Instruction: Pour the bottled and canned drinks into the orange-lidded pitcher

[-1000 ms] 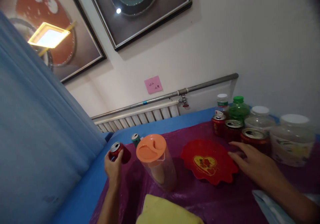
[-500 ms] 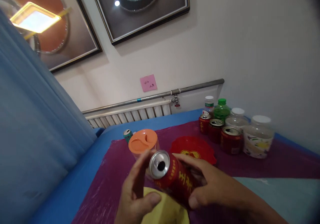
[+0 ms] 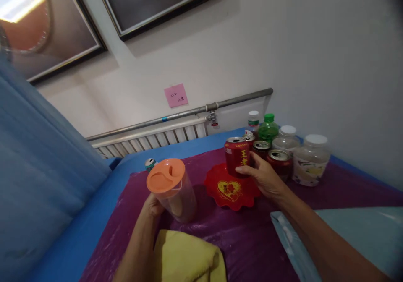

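Note:
My right hand (image 3: 264,173) is closed round a red drink can (image 3: 235,156) with yellow characters. The can stands upright above or on the far right part of a red scalloped plate (image 3: 217,191); I cannot tell whether it touches. A clear plastic pitcher (image 3: 185,202) with an orange lid is left of the plate. Against its left side, below the lid, my left hand (image 3: 154,205) is closed on the pitcher, its fingertips hidden behind it. In front of the pitcher lies a folded yellow cloth (image 3: 189,257).
Behind my right hand are more cans (image 3: 279,160), a green bottle (image 3: 268,130), a white-capped bottle (image 3: 253,120) and clear jars (image 3: 310,164). A teal can (image 3: 150,163) lies behind the pitcher. Light-blue fabric (image 3: 355,231) covers the right front; a blue curtain (image 3: 40,168) hangs left.
My right hand has carried the red can forward and set it upright over the plate. My left hand has left the can and moved to the pitcher. The view has shifted slightly.

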Tool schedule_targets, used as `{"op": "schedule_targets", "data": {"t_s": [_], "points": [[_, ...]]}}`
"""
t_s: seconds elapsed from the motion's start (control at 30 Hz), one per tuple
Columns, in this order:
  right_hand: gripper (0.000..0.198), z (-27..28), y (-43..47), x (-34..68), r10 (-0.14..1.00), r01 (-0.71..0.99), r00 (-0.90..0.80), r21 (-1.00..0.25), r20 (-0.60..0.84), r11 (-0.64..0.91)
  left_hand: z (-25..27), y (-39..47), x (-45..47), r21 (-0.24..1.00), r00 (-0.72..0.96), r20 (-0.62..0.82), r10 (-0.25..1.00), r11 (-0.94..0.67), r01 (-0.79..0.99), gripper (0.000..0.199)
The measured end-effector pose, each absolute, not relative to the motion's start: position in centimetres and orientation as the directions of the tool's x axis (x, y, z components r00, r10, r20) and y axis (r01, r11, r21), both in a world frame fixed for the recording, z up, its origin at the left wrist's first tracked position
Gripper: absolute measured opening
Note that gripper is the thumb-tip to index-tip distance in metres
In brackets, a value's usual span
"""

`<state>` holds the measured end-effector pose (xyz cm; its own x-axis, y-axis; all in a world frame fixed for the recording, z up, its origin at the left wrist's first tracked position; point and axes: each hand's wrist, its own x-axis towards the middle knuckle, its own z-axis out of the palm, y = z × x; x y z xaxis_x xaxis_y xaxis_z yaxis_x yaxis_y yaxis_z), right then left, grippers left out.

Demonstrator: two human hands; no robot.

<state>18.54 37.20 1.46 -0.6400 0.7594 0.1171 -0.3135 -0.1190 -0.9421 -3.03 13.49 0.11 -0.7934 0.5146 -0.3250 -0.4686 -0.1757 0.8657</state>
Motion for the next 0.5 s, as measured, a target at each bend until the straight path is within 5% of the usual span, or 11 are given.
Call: {"op": "schedule_targets", "data": {"t_s": [0.5], "points": [[0.076, 1.6, 36.6, 19.2, 0.701, -0.114, -0.695, -0.987, 0.161, 0.113, 6.9, 17.6, -5.1, 0.889, -0.887, -0.061, 0.459, -0.379, -0.257, 0.003]]}}
